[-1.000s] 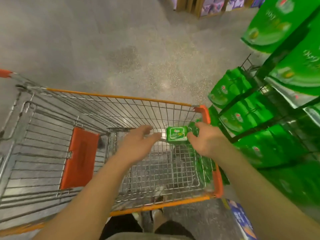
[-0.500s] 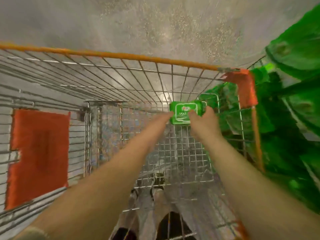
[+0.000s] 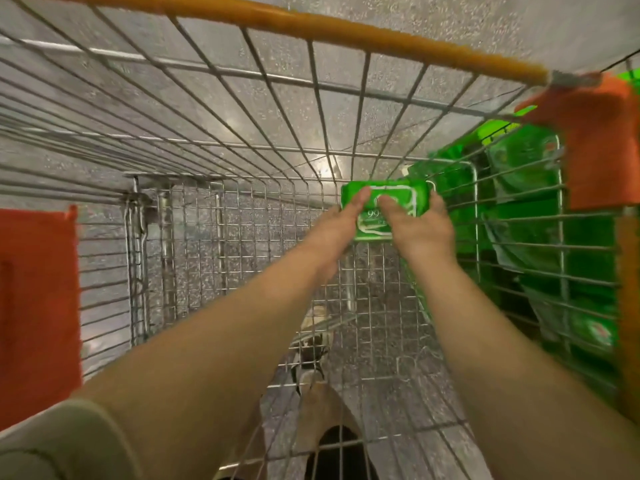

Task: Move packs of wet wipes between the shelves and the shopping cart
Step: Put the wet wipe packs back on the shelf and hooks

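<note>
both arms reach deep into the shopping cart (image 3: pixel 367 140); left hand (image 3: pixel 337 233) and right hand (image 3: pixel 420 230) pinch the wet wipes pack (image 3: pixel 381 216), right of centre.

You get bright, even overhead light; a glare spot on the floor (image 3: pixel 325 164) at twelve o'clock, motion blur and wide-angle bending toward three and nine o'clock.
</note>
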`<act>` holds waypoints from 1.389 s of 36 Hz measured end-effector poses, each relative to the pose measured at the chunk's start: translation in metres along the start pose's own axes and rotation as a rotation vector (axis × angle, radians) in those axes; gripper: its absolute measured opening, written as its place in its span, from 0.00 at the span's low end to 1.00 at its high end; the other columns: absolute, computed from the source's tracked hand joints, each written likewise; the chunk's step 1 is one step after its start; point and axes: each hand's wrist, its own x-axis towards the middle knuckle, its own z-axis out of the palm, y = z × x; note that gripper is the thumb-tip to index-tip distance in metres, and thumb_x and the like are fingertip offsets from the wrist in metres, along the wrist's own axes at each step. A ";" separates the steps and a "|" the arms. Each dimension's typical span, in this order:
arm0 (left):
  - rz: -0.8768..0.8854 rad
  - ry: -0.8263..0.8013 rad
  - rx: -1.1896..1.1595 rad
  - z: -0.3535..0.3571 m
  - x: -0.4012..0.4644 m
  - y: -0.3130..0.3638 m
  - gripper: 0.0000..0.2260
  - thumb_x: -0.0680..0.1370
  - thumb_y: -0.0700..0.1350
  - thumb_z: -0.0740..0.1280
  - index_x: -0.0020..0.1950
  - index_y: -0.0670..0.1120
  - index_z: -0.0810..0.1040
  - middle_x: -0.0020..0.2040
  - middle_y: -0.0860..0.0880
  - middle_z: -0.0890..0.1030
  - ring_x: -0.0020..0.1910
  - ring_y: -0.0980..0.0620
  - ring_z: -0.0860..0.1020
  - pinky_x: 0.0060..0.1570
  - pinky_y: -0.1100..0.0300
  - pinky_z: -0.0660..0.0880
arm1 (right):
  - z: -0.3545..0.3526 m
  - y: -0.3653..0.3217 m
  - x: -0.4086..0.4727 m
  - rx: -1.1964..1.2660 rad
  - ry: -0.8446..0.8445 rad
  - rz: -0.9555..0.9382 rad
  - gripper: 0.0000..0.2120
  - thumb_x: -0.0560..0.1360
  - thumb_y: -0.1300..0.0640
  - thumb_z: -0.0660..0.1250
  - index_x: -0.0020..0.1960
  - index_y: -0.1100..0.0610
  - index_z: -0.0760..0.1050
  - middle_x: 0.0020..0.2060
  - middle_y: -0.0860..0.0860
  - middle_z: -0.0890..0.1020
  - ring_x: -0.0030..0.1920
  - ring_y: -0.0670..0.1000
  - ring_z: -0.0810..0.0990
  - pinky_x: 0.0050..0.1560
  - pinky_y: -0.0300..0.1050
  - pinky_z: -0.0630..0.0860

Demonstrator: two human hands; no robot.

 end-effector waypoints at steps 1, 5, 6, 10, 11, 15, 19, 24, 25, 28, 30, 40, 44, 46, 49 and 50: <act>0.001 0.008 -0.001 0.000 0.003 -0.002 0.46 0.65 0.75 0.66 0.77 0.55 0.64 0.76 0.49 0.68 0.65 0.46 0.73 0.69 0.41 0.68 | 0.001 -0.001 0.001 0.026 -0.004 0.014 0.48 0.74 0.38 0.72 0.83 0.51 0.49 0.81 0.56 0.57 0.79 0.60 0.60 0.76 0.51 0.61; -0.028 0.012 -0.018 -0.002 0.012 -0.008 0.58 0.50 0.81 0.68 0.76 0.57 0.65 0.76 0.49 0.68 0.72 0.44 0.69 0.72 0.39 0.64 | 0.000 -0.004 -0.007 0.235 -0.035 0.068 0.47 0.74 0.43 0.74 0.82 0.53 0.51 0.81 0.56 0.58 0.79 0.59 0.60 0.76 0.50 0.60; -0.035 0.008 -0.017 -0.004 0.016 -0.011 0.60 0.47 0.81 0.70 0.75 0.56 0.66 0.75 0.48 0.70 0.72 0.43 0.70 0.72 0.39 0.64 | 0.000 -0.003 -0.010 0.250 -0.031 0.066 0.46 0.74 0.43 0.74 0.82 0.54 0.53 0.80 0.55 0.61 0.77 0.59 0.63 0.74 0.51 0.62; 0.004 0.025 -0.049 -0.019 -0.004 -0.001 0.52 0.49 0.76 0.76 0.65 0.47 0.77 0.57 0.46 0.84 0.57 0.42 0.82 0.62 0.45 0.76 | -0.007 -0.005 -0.037 0.261 -0.040 0.002 0.44 0.72 0.40 0.75 0.79 0.57 0.60 0.73 0.52 0.70 0.67 0.53 0.73 0.65 0.48 0.69; 0.026 0.026 -0.062 -0.022 -0.018 0.006 0.46 0.54 0.72 0.77 0.64 0.46 0.78 0.53 0.46 0.86 0.54 0.43 0.83 0.57 0.49 0.79 | -0.009 -0.008 -0.045 0.274 -0.063 -0.009 0.42 0.72 0.39 0.75 0.78 0.56 0.63 0.70 0.51 0.73 0.64 0.51 0.75 0.63 0.46 0.69; 0.084 -0.060 -0.180 -0.043 -0.065 0.024 0.41 0.62 0.60 0.80 0.69 0.43 0.72 0.52 0.45 0.86 0.48 0.47 0.86 0.40 0.59 0.80 | -0.022 -0.026 -0.083 0.333 -0.146 -0.090 0.26 0.74 0.37 0.72 0.64 0.50 0.71 0.52 0.43 0.79 0.47 0.44 0.79 0.51 0.41 0.73; 0.161 -0.110 -0.152 -0.064 -0.124 0.043 0.24 0.73 0.57 0.73 0.64 0.45 0.77 0.50 0.48 0.87 0.45 0.52 0.86 0.37 0.62 0.80 | -0.034 -0.048 -0.123 0.535 -0.226 -0.081 0.28 0.70 0.37 0.74 0.61 0.54 0.74 0.53 0.50 0.85 0.53 0.53 0.86 0.59 0.58 0.80; 0.258 -0.135 -0.116 -0.084 -0.201 0.062 0.18 0.75 0.56 0.69 0.59 0.47 0.81 0.54 0.47 0.86 0.56 0.45 0.84 0.60 0.49 0.78 | -0.046 -0.073 -0.178 0.688 -0.403 -0.139 0.44 0.60 0.40 0.77 0.70 0.59 0.71 0.58 0.57 0.84 0.55 0.59 0.85 0.55 0.57 0.82; 0.280 -0.131 -0.120 -0.087 -0.215 0.065 0.20 0.74 0.56 0.70 0.60 0.46 0.80 0.55 0.46 0.86 0.57 0.44 0.83 0.62 0.48 0.77 | -0.049 -0.077 -0.190 0.696 -0.443 -0.157 0.44 0.61 0.39 0.76 0.71 0.59 0.70 0.59 0.58 0.84 0.56 0.60 0.85 0.56 0.58 0.82; 0.355 -0.160 -0.117 -0.094 -0.258 0.076 0.18 0.77 0.55 0.66 0.61 0.45 0.80 0.56 0.44 0.85 0.57 0.42 0.83 0.55 0.51 0.79 | -0.058 -0.083 -0.228 0.692 -0.508 -0.209 0.37 0.68 0.42 0.73 0.71 0.59 0.71 0.60 0.59 0.84 0.59 0.61 0.84 0.62 0.62 0.79; 0.395 -0.203 -0.099 -0.097 -0.286 0.082 0.14 0.80 0.53 0.63 0.56 0.47 0.82 0.53 0.45 0.86 0.53 0.45 0.84 0.53 0.53 0.80 | -0.066 -0.085 -0.253 0.691 -0.534 -0.244 0.38 0.67 0.41 0.75 0.71 0.58 0.72 0.60 0.58 0.84 0.60 0.60 0.83 0.63 0.60 0.78; 0.492 -0.388 0.001 -0.088 -0.406 0.087 0.32 0.69 0.61 0.69 0.69 0.47 0.74 0.56 0.46 0.85 0.54 0.45 0.85 0.51 0.51 0.79 | -0.128 -0.076 -0.370 0.753 -0.399 -0.311 0.46 0.62 0.34 0.78 0.74 0.51 0.70 0.60 0.53 0.85 0.58 0.58 0.85 0.65 0.68 0.75; 0.484 -0.465 0.066 -0.067 -0.447 0.083 0.28 0.71 0.61 0.69 0.66 0.47 0.77 0.53 0.47 0.86 0.50 0.47 0.86 0.49 0.53 0.79 | -0.156 -0.058 -0.411 0.817 -0.312 -0.343 0.41 0.63 0.37 0.78 0.73 0.49 0.71 0.60 0.54 0.84 0.59 0.59 0.84 0.66 0.67 0.74; 0.485 -0.515 0.137 -0.053 -0.468 0.080 0.23 0.74 0.60 0.67 0.63 0.49 0.80 0.51 0.48 0.87 0.49 0.48 0.86 0.51 0.52 0.79 | -0.171 -0.046 -0.432 0.855 -0.278 -0.354 0.38 0.65 0.38 0.77 0.71 0.50 0.73 0.61 0.55 0.84 0.61 0.61 0.83 0.67 0.69 0.73; 0.498 -0.586 0.249 -0.028 -0.496 0.073 0.18 0.77 0.60 0.64 0.57 0.51 0.82 0.49 0.49 0.87 0.47 0.49 0.86 0.49 0.54 0.78 | -0.200 -0.026 -0.460 0.901 -0.173 -0.311 0.44 0.61 0.36 0.79 0.72 0.49 0.72 0.60 0.54 0.84 0.58 0.61 0.84 0.64 0.69 0.75; 0.502 -0.605 0.281 -0.020 -0.505 0.070 0.18 0.78 0.61 0.63 0.58 0.51 0.82 0.50 0.49 0.87 0.48 0.48 0.86 0.49 0.54 0.78 | -0.210 -0.019 -0.471 0.912 -0.129 -0.313 0.40 0.62 0.36 0.79 0.70 0.49 0.74 0.59 0.54 0.85 0.56 0.61 0.85 0.61 0.66 0.78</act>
